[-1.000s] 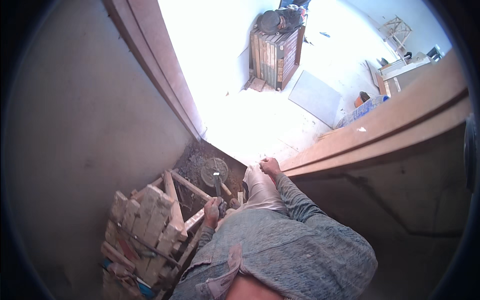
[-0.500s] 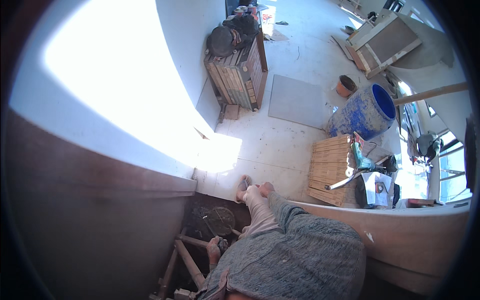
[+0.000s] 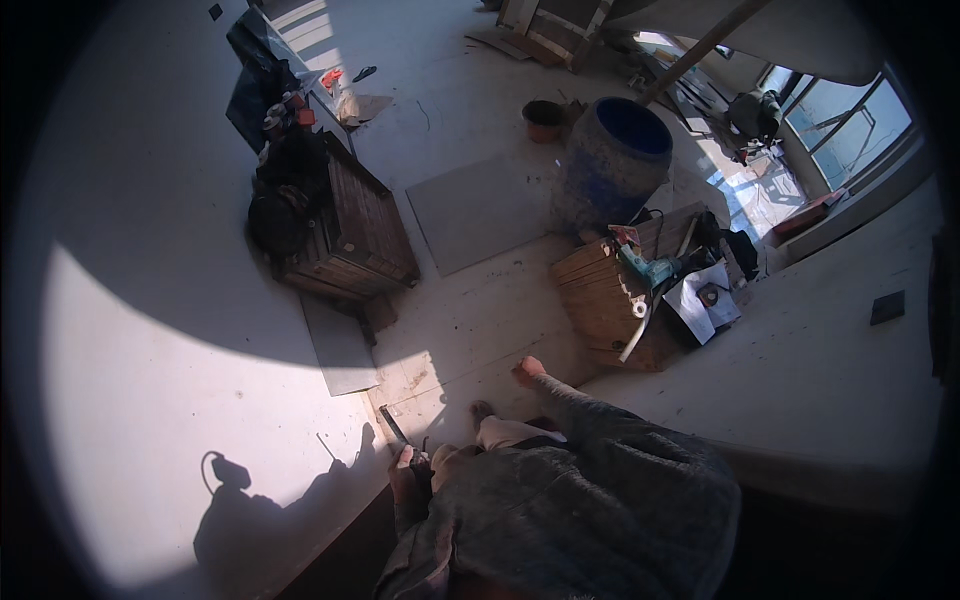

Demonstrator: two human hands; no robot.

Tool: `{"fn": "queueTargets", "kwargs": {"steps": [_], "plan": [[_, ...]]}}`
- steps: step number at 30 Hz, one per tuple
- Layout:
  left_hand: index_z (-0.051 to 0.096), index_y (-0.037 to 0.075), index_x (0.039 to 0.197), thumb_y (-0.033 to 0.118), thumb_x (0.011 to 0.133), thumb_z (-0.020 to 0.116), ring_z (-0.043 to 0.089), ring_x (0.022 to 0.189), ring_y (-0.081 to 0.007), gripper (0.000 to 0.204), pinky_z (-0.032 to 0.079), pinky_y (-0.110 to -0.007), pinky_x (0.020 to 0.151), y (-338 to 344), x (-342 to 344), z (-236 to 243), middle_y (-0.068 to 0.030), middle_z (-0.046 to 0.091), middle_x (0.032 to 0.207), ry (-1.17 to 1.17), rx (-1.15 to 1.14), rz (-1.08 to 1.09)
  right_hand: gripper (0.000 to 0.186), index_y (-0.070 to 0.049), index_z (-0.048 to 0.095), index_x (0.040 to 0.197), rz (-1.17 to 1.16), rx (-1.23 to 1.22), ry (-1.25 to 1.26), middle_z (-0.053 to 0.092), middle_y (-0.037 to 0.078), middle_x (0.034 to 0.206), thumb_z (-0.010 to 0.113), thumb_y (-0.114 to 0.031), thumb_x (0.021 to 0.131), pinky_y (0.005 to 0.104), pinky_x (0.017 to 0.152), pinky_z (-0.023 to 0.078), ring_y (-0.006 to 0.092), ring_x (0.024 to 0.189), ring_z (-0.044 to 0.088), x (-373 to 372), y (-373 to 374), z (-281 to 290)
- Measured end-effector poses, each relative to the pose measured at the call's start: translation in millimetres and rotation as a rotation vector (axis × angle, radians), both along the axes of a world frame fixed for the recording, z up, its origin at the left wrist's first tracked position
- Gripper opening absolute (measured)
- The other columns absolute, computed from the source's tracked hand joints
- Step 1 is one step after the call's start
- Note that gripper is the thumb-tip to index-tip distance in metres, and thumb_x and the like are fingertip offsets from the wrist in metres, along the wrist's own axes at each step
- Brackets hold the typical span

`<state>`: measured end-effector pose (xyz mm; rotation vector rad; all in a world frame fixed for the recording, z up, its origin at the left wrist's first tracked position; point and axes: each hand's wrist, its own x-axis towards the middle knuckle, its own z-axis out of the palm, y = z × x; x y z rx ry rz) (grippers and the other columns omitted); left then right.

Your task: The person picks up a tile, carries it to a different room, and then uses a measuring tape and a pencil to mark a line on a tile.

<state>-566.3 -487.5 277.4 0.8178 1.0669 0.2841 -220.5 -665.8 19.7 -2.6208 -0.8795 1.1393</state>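
Note:
My left hand (image 3: 404,468) is low in the view, next to the sunlit white wall. Its fingers are wrapped round a dark, narrow, bar-like tool (image 3: 394,424) that points up and away towards the wall's lower corner; its exact kind is unclear. Further right, my right hand (image 3: 528,371) is held out over the light floor with its fingers curled closed. Whatever it may hold is hidden. My bare foot or sandal (image 3: 482,409) shows between the two arms, below a pale trouser leg.
A pile of flat boxes (image 3: 370,215) with dark bags on top stands left. Beyond lies a large grey tile (image 3: 475,215). A cement-smeared blue barrel (image 3: 605,175), an orange-brown bucket (image 3: 543,122) and a box stack (image 3: 600,300) carrying a teal power tool (image 3: 652,269) are on the right.
My view has swung right, so room objects sit further left. My left hand has come up from beside the wooden frame to the wall, and the dark tool now shows lengthwise. My right arm reaches out.

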Motion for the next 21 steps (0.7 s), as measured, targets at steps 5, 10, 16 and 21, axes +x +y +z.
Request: {"fn": "queueTargets", "kwargs": {"steps": [5, 10, 16, 21], "plan": [[0.061, 0.004, 0.083, 0.032, 0.097, 0.054, 0.055, 0.055, -0.0158, 0.032, 0.045, -0.030, 0.051, 70, 64, -65, -0.0060, 0.059, 0.068, 0.109, 0.066, -0.211, 0.034, 0.001, 0.070, 0.100, -0.344, 0.066, 0.023, 0.068, 0.022, 0.104, 0.058, -0.028, 0.087, 0.0455, 0.086, 0.052, 0.0391, 0.103, 0.065, 37, -34, 0], [0.057, 0.005, 0.089, 0.032, 0.095, 0.059, 0.061, 0.061, -0.0195, 0.028, 0.049, -0.031, 0.046, 154, 134, -135, -0.0093, 0.061, 0.072, 0.028, 0.142, -0.500, 0.035, 0.000, 0.069, 0.100, -0.545, 0.102, 0.016, 0.068, 0.023, 0.106, 0.058, -0.030, 0.084, 0.0465, 0.086, 0.052, 0.0412, 0.101, 0.065, 78, -13, 60], [0.058, 0.007, 0.092, 0.031, 0.093, 0.061, 0.063, 0.062, -0.0218, 0.024, 0.053, -0.037, 0.048, 201, 296, -40, -0.0105, 0.063, 0.073, 0.023, -0.071, -0.499, 0.032, -0.003, 0.072, 0.089, -0.722, 0.168, -0.023, 0.069, 0.022, 0.094, 0.057, -0.031, 0.082, 0.0473, 0.082, 0.053, 0.0411, 0.093, 0.066, 146, 33, 51], [0.063, 0.007, 0.084, 0.022, 0.092, 0.058, 0.059, 0.053, -0.0181, 0.018, 0.050, -0.039, 0.045, 276, 431, -20, -0.0052, 0.061, 0.069, 0.030, 0.001, -0.643, 0.031, -0.005, 0.074, 0.092, -0.850, 0.081, -0.051, 0.071, 0.020, 0.094, 0.059, -0.029, 0.080, 0.0435, 0.081, 0.054, 0.0381, 0.091, 0.068, 210, 82, 61]]}}
